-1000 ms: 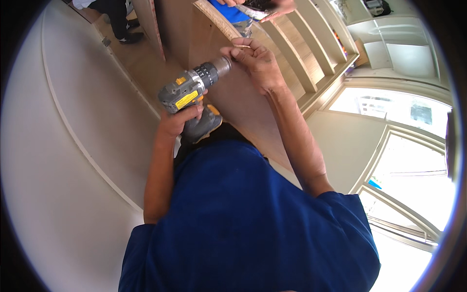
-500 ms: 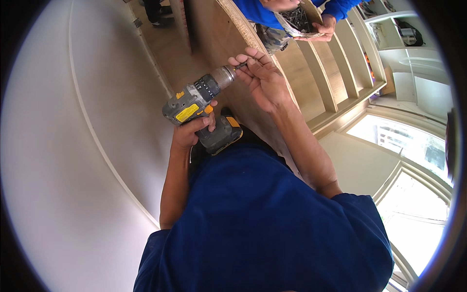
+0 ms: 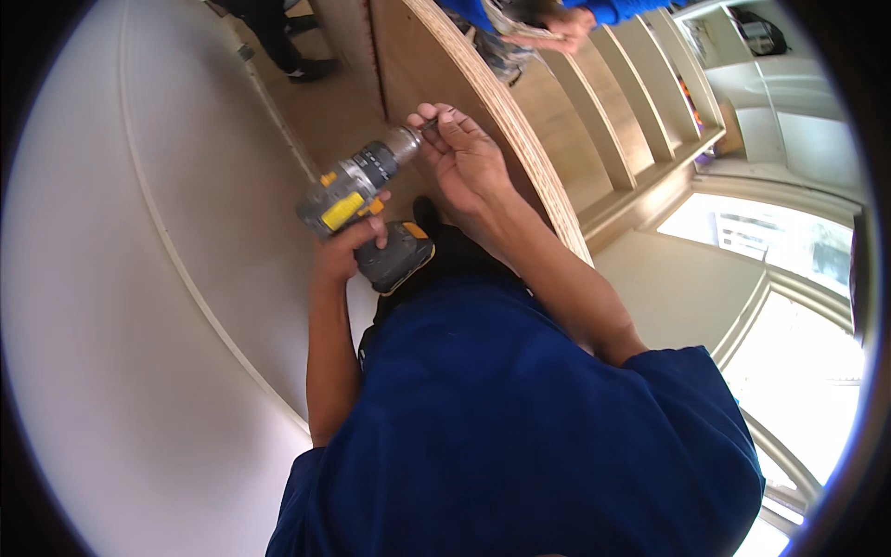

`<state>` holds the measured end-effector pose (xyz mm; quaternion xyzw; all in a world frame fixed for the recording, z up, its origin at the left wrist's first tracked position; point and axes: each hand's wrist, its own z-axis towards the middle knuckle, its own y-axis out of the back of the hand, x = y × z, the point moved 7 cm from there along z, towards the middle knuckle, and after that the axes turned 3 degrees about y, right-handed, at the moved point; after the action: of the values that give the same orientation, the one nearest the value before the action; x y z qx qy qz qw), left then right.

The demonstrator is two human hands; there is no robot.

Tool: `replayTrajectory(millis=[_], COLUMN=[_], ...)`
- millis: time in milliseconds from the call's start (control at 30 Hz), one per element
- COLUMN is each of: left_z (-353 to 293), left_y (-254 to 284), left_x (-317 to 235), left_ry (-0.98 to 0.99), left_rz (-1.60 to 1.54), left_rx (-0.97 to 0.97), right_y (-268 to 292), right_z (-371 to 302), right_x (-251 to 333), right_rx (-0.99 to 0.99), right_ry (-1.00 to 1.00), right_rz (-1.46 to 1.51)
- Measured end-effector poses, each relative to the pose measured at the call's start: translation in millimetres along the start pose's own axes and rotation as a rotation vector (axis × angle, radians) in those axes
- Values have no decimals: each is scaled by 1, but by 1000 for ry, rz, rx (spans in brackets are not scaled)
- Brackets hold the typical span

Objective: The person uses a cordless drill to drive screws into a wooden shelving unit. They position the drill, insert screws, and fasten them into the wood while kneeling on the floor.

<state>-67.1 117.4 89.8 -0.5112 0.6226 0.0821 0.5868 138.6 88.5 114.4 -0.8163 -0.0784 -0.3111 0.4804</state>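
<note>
My left hand [image 3: 353, 243] is wrapped round the handle of a grey and yellow cordless drill [image 3: 349, 190], its fingers near the trigger. The drill's chuck points up and to the right. At the drill's tip, my right hand [image 3: 471, 169] pinches a small dark screw [image 3: 430, 124] between thumb and fingertips; its far part is hidden by the fingers. The other fingers are curled loosely. Just beyond this hand runs the raw edge of an upright plywood panel [image 3: 501, 102].
A co-worker's hand [image 3: 561, 32] in a blue sleeve holds a pale bag past the panel. Wooden shelf framing [image 3: 617, 111] stands at the right. A long white wall [image 3: 102, 306] runs along my left. Another person's dark shoe [image 3: 314, 70] shows at the top.
The drill and both my hands have shifted slightly left in the view, still together at the tip. The co-worker's hands and bag have moved up and left, and the bag's contents no longer show.
</note>
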Motion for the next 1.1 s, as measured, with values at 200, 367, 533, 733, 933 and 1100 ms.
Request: replayTrajectory(millis=[200, 367, 533, 733, 933, 1100], left_z=[10, 13, 6, 6, 7, 11], left_y=[1, -4, -4, -5, -7, -16], left_x=[8, 5, -6, -7, 3, 9], left_ry=[200, 258, 265, 246, 269, 309], left_rz=[-53, -68, -69, -69, -186, -243], left_rx=[111, 131, 109, 140, 142, 146], right_y=[18, 22, 17, 13, 14, 19], right_z=[-9, -12, -25, -24, -20, -14], right_x=[-18, -24, -23, -19, -17, -14], right_rx=[-214, -309, -321, -358, -316, -387], right_ry=[1, 40, 53, 58, 81, 107], right_rz=[157, 202, 227, 165, 140, 98])
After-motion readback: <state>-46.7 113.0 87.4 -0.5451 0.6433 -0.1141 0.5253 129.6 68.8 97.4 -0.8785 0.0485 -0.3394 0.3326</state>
